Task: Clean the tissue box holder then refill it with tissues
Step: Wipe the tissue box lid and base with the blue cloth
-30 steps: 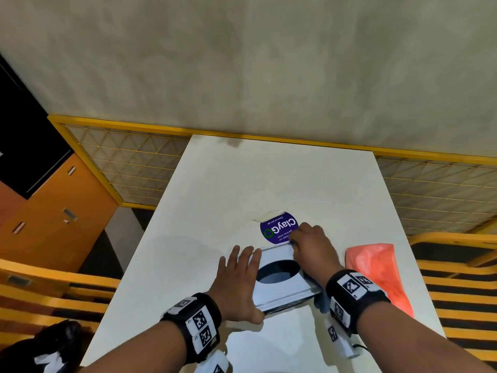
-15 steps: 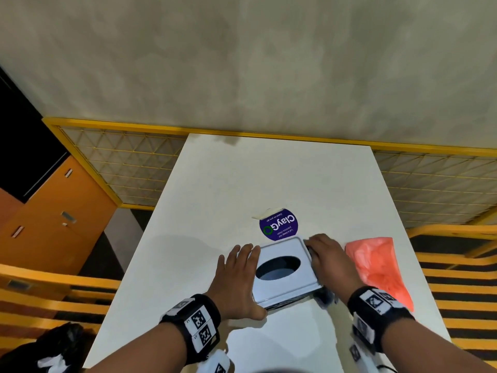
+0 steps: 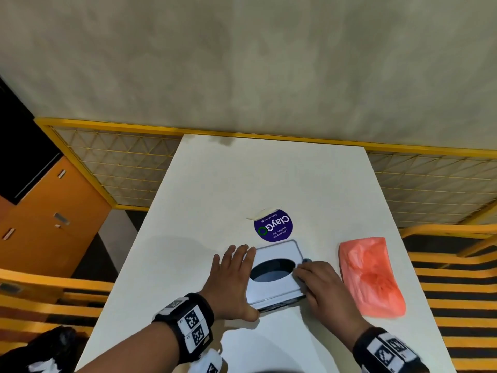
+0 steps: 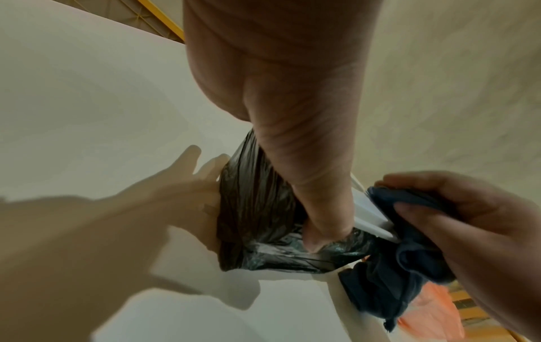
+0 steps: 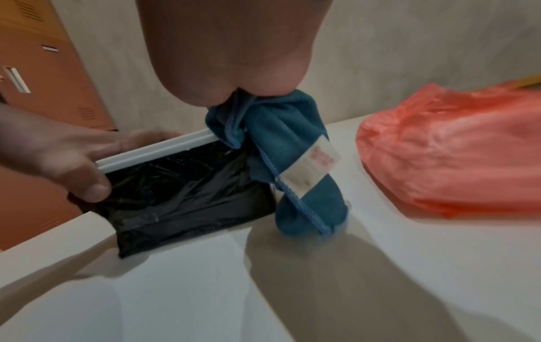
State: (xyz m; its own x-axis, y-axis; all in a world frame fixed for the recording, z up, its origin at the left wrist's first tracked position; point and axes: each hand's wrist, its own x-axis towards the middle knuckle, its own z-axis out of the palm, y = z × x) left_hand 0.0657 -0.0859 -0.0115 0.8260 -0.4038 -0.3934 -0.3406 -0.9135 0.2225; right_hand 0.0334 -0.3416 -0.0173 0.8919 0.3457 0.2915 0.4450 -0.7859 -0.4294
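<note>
The tissue box holder [image 3: 277, 251] sits on the white table; it has a white lid with an oval hole and black, plastic-wrapped sides [image 5: 181, 196]. My left hand [image 3: 231, 278] grips its left side, fingers along that side and thumb [image 4: 319, 231] pressed on the near black face. My right hand [image 3: 322, 284] clutches a bunched blue cloth [image 5: 292, 162] and holds it against the lid's right edge beside the hole. Most of the cloth [image 4: 409, 266] hangs down past the holder's right near corner. No tissues show inside the hole.
A pink plastic bag [image 3: 371, 275] lies on the table right of the holder. A round purple sticker [image 3: 274, 228] lies just beyond it. The table [image 3: 242, 184] meets a yellow mesh rail at the back; yellow seating flanks both sides, orange cabinets stand far left.
My right hand has slid with the cloth from the lid's far right corner back along the right edge toward me. The left hand has kept its hold.
</note>
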